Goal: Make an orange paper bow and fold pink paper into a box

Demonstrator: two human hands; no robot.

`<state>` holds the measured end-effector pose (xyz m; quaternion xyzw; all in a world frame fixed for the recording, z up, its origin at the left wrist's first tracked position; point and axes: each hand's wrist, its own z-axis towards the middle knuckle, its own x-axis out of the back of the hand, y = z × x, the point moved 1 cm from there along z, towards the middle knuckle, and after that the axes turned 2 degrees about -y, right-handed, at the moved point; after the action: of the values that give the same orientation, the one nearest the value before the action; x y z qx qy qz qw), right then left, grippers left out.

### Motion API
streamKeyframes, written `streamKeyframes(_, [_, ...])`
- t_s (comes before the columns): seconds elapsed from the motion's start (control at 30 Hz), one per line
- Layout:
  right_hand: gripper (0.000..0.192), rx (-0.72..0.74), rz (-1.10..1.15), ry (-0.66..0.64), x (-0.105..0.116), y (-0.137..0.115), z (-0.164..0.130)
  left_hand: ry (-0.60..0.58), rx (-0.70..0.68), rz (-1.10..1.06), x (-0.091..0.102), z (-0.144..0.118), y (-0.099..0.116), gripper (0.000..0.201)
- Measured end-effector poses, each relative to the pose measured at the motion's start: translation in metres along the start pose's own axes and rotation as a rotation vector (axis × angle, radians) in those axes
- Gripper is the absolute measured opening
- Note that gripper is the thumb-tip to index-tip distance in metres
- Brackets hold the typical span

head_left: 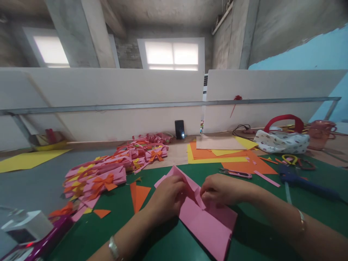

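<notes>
A pink folded paper piece (208,226) lies at a slant on the green mat (119,232) in front of me, its far end raised in folds. My left hand (168,195) grips the far left part of the paper, fingers curled around the folded edge. On the other side, my right hand (221,190) pinches a fold of the same paper near its middle. Both hands are closed, and some fingertips are hidden behind the paper. Orange paper scraps (140,195) lie left of my left hand. Thread snips (236,173) rest just beyond my right hand.
Finished pink paper bags with orange bows (106,179) are heaped at the left. A blue glue gun (307,183) lies right, near a patterned fabric basket (281,140). Orange and yellow sheets (255,161) and a phone (179,129) are at the back. A white device (27,226) sits front left.
</notes>
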<state>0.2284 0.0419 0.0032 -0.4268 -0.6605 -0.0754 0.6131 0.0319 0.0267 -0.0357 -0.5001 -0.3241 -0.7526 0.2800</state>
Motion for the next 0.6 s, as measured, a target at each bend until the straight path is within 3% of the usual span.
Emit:
streamKeyframes(0.1, [0.027,0.015,-0.081,0.088,-0.002,0.001,0.001,0.21,0.101,0.089,-0.001,-0.002,0.001,0.016])
streamKeyframes(0.2, [0.031,-0.018,-0.158,0.125,-0.005,0.002,0.002,0.335,0.006,0.13,-0.001,-0.004,0.012,0.021])
streamKeyframes(0.33, [0.022,-0.037,-0.186,0.123,-0.008,0.006,0.004,0.181,-0.194,0.17,-0.003,-0.002,0.024,0.028])
streamKeyframes(0.47, [0.018,-0.041,-0.205,0.155,-0.005,0.01,0.004,-0.06,-0.054,0.154,-0.004,0.002,0.022,0.024])
streamKeyframes(0.6, [0.022,-0.023,-0.219,0.183,-0.003,0.012,0.004,-0.106,0.009,0.153,-0.005,0.0,0.018,0.023])
